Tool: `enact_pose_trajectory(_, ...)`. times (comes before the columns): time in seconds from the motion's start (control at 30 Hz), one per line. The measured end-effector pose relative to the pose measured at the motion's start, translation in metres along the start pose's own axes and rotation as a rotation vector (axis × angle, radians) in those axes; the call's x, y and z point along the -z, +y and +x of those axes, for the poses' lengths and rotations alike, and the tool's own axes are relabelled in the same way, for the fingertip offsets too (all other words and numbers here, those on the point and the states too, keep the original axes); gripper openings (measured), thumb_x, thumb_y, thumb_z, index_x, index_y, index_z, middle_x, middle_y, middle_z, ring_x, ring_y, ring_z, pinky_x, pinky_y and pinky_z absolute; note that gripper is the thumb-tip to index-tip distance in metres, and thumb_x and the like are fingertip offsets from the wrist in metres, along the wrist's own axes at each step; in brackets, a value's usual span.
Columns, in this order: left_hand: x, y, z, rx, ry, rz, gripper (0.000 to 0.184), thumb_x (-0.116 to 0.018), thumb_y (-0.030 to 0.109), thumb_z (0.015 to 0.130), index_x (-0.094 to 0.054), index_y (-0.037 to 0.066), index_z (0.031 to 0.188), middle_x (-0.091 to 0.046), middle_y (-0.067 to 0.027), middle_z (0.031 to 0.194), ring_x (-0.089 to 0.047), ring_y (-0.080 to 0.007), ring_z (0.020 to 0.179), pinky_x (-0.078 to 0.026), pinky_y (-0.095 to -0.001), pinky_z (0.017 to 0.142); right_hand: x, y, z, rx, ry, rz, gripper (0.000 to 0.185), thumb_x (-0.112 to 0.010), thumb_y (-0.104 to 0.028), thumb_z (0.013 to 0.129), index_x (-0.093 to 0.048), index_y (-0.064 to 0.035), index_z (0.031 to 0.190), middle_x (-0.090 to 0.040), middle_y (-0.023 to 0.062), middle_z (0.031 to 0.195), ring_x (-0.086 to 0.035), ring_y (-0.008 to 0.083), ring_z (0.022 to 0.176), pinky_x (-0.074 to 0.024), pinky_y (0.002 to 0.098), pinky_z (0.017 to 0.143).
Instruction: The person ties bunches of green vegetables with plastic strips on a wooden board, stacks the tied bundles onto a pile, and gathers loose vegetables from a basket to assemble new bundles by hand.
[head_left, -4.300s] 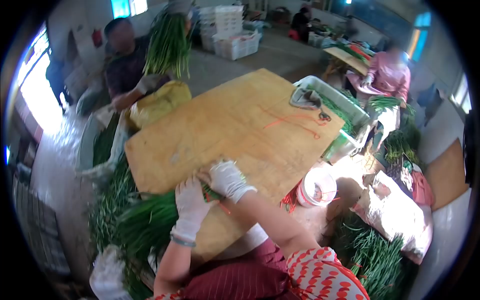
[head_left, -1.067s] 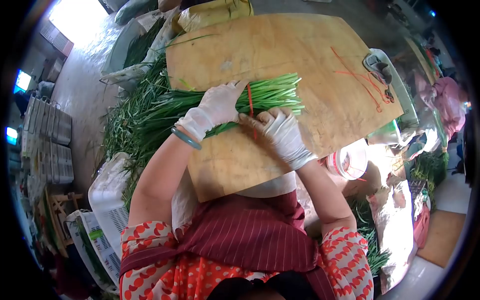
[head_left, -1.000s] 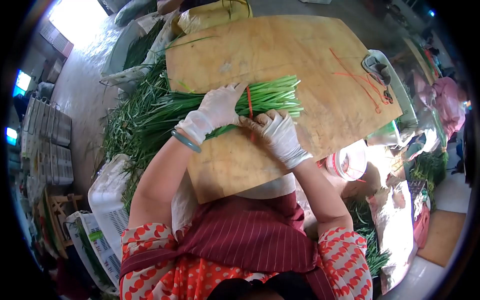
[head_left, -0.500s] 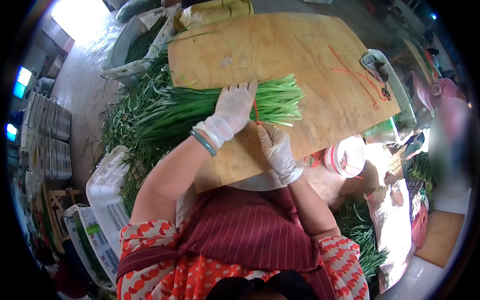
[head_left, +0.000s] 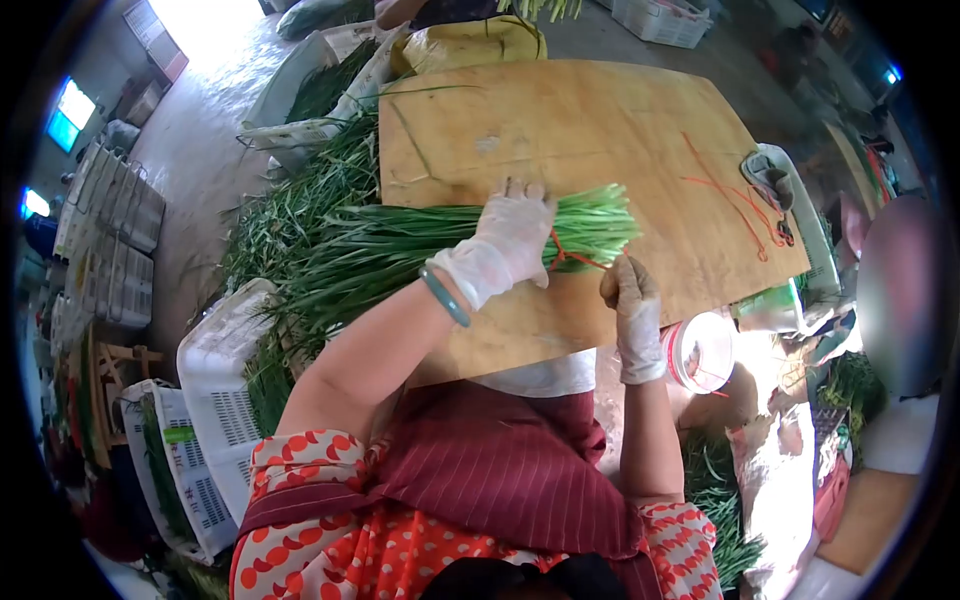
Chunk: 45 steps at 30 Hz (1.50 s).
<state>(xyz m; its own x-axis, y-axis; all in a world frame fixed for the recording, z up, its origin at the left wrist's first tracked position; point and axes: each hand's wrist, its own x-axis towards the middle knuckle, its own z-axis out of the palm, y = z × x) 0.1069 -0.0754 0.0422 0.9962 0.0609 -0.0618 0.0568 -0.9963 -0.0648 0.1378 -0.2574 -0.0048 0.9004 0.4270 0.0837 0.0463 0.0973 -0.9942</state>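
Note:
A bunch of garlic chives [head_left: 597, 218] lies across the wooden board [head_left: 590, 120], its pale cut stems pointing right and long green leaves trailing left. My gloved left hand [head_left: 508, 238] is wrapped over the bunch from above, pressing it down. A red string [head_left: 577, 258] circles the stems just right of that hand. From the front of the bunch the string runs taut to my gloved right hand [head_left: 634, 295], whose closed fingers pinch its end. That right hand is apart from the stems, near the board's front edge.
More loose greens [head_left: 300, 200] spill over the board's left side. Several red strings [head_left: 735, 195] and small scissors [head_left: 785, 232] lie at the board's right. A white bucket [head_left: 700, 352] stands at front right, a white crate [head_left: 215, 375] at front left. Other people are at the right and far edges.
My right hand has moved right, away from the stems, drawing the string out into a straight line. My left hand stays on the bunch. The whole view has shifted slightly.

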Motion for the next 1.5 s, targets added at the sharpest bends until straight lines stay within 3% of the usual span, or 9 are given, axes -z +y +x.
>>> enact_pose_trajectory(0.07,-0.011,-0.007,0.001,-0.036,0.167,0.069,0.104,-0.081,0.045,0.049,-0.034,0.001,0.131,-0.052,-0.0157,0.113,-0.049,-0.0323,0.109,-0.041,-0.0429,0.091,0.005,-0.008,-0.014,-0.074,-0.054,-0.041,0.033,-0.047,-0.023,0.093,-0.047,-0.0056,0.065,-0.041,-0.0025,0.054,-0.033,0.0059,0.049,-0.0283,0.0225,0.047)
enact_pose_trajectory(0.13,-0.009,-0.008,0.002,-0.025,-0.175,-0.326,0.104,-0.082,0.045,0.047,-0.037,0.000,0.129,-0.055,-0.0166,0.109,-0.051,-0.0340,0.106,-0.042,-0.0433,0.090,0.006,0.000,-0.030,0.026,-0.076,-0.185,0.033,-0.045,-0.023,0.095,-0.044,-0.0081,0.065,-0.037,-0.0032,0.053,-0.029,0.0054,0.049,-0.0230,0.0224,0.046)
enact_pose_trajectory(0.3,-0.046,0.022,-0.016,0.095,0.229,0.113,0.058,-0.057,0.014,0.075,-0.040,0.002,0.129,-0.055,-0.0109,0.095,-0.055,-0.0249,0.087,-0.044,-0.0362,0.077,-0.008,-0.008,-0.051,-0.137,-0.036,0.029,0.031,-0.048,-0.023,0.094,-0.044,-0.0088,0.066,-0.036,-0.0045,0.054,-0.028,0.0046,0.049,-0.0220,0.0222,0.046)
enact_pose_trajectory(0.67,-0.061,0.036,-0.027,0.119,0.393,0.161,0.053,-0.053,0.018,0.078,-0.040,0.004,0.128,-0.049,-0.0067,0.091,-0.048,-0.0214,0.082,-0.039,-0.0347,0.077,-0.046,-0.058,-0.019,0.022,-0.320,-0.173,0.029,-0.048,-0.024,0.094,-0.051,-0.0054,0.072,-0.042,-0.0046,0.058,-0.034,0.0042,0.053,-0.0283,0.0197,0.050)
enact_pose_trajectory(0.73,-0.055,0.033,-0.031,0.051,0.328,0.204,0.054,-0.054,0.023,0.079,-0.040,0.003,0.128,-0.049,-0.0087,0.097,-0.048,-0.0234,0.088,-0.037,-0.0372,0.081,-0.031,-0.069,-0.006,-0.107,-0.409,-0.160,0.025,-0.057,-0.028,0.089,-0.056,-0.0035,0.087,-0.055,0.0038,0.074,-0.051,0.0134,0.070,-0.0411,0.0254,0.065)
enact_pose_trajectory(0.83,-0.035,0.026,-0.031,-0.068,0.056,0.023,0.061,-0.059,0.031,0.077,-0.040,0.001,0.127,-0.047,-0.0138,0.111,-0.046,-0.0288,0.102,-0.034,-0.0418,0.091,-0.010,-0.062,0.022,0.657,-0.367,-1.241,0.088,-0.074,-0.047,0.060,-0.039,-0.0085,0.131,-0.041,0.0161,0.133,-0.031,0.0340,0.128,-0.0182,0.0471,0.106)
enact_pose_trajectory(1.0,-0.032,0.006,-0.058,-0.045,0.089,0.057,0.082,-0.068,0.046,0.067,-0.038,0.001,0.129,-0.040,-0.0207,0.129,-0.035,-0.0350,0.123,-0.019,-0.0499,0.106,-0.045,-0.026,0.035,0.515,-0.657,-1.672,0.108,-0.077,-0.052,0.051,-0.029,-0.0080,0.137,-0.043,0.0164,0.132,-0.035,0.0339,0.126,-0.0176,0.0532,0.106)
enact_pose_trajectory(1.27,-0.044,-0.037,-0.087,-0.005,0.224,0.092,0.089,-0.067,0.049,0.067,-0.030,0.009,0.137,-0.038,-0.0096,0.133,-0.033,-0.0310,0.124,-0.019,-0.0521,0.105,-0.045,-0.017,0.028,0.659,-0.603,-1.541,0.076,-0.066,-0.030,0.068,-0.034,-0.0036,0.132,-0.056,0.0184,0.096,-0.055,0.0324,0.092,-0.0414,0.0414,0.083)
enact_pose_trajectory(1.5,-0.010,-0.040,-0.103,-0.155,0.592,-0.197,0.064,-0.059,0.032,0.074,-0.040,0.013,0.132,-0.039,-0.0093,0.133,-0.031,-0.0303,0.126,-0.019,-0.0498,0.106,-0.004,-0.064,-0.001,-0.038,-0.466,-0.968,0.086,-0.080,-0.019,0.059,-0.037,-0.0065,0.132,-0.060,0.0134,0.107,-0.060,0.0258,0.092,-0.0493,0.0359,0.079)
